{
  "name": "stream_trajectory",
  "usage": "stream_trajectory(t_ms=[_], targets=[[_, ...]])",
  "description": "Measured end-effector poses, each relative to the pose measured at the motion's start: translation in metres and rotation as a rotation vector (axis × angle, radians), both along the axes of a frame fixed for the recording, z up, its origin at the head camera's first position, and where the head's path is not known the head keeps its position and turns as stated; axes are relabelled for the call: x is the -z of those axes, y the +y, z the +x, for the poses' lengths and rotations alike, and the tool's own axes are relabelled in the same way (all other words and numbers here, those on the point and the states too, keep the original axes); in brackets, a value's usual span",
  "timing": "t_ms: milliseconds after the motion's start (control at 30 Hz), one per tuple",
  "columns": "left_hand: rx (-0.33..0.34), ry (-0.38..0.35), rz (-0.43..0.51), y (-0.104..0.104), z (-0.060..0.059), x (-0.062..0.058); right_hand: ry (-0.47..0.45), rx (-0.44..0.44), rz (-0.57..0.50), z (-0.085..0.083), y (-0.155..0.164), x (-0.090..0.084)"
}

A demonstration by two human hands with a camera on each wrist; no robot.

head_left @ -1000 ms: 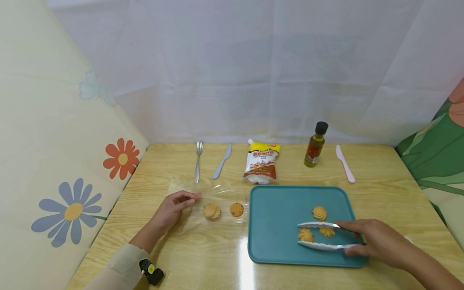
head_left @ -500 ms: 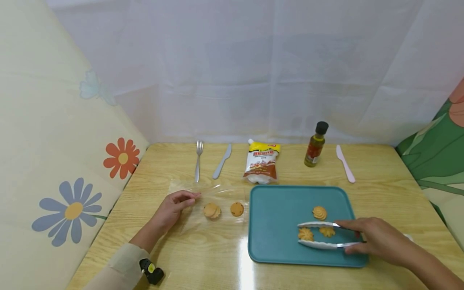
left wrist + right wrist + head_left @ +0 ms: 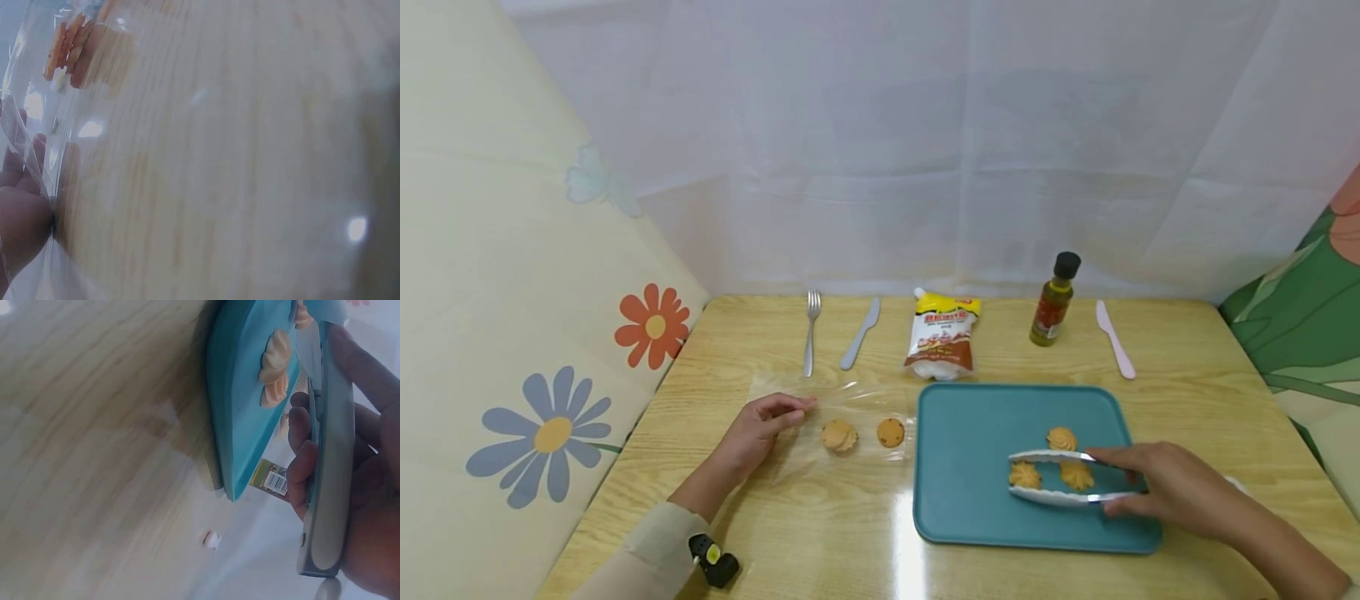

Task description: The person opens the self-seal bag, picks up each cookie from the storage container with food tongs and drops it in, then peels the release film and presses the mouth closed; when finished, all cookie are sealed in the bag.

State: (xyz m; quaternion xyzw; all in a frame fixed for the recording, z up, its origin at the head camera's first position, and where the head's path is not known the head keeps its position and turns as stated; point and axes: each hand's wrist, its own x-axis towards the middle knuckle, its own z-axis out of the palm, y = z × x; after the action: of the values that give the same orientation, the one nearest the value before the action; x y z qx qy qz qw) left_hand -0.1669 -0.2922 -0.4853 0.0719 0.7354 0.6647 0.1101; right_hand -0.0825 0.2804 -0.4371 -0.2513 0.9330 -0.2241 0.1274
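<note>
My left hand pinches the open end of a clear plastic bag lying on the table. Inside it are overlapping cookies and a separate round cookie. The left wrist view shows the clear film across the fingers. My right hand grips white-tipped tongs over the teal tray. Their tips lie on either side of a flower-shaped cookie. A second flower-shaped cookie sits between the arms, and a swirled cookie lies just behind.
Along the table's back lie a fork, a grey knife, a yellow-and-white pouch and a pink knife. A bottle with a black cap stands upright. Fabric hangs behind and at both sides.
The tongs in my right hand have shifted slightly left and away from me, and the flower-shaped cookie between their tips has moved along. My left hand has stayed on the bag.
</note>
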Motion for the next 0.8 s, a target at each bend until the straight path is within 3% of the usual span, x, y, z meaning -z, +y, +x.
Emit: stream_trajectory(t_ms=[800], targets=[[0.001, 0.007, -0.003, -0.001, -0.001, 0.002, 0.081, -0.082, -0.028, -0.047, -0.04, -0.015]])
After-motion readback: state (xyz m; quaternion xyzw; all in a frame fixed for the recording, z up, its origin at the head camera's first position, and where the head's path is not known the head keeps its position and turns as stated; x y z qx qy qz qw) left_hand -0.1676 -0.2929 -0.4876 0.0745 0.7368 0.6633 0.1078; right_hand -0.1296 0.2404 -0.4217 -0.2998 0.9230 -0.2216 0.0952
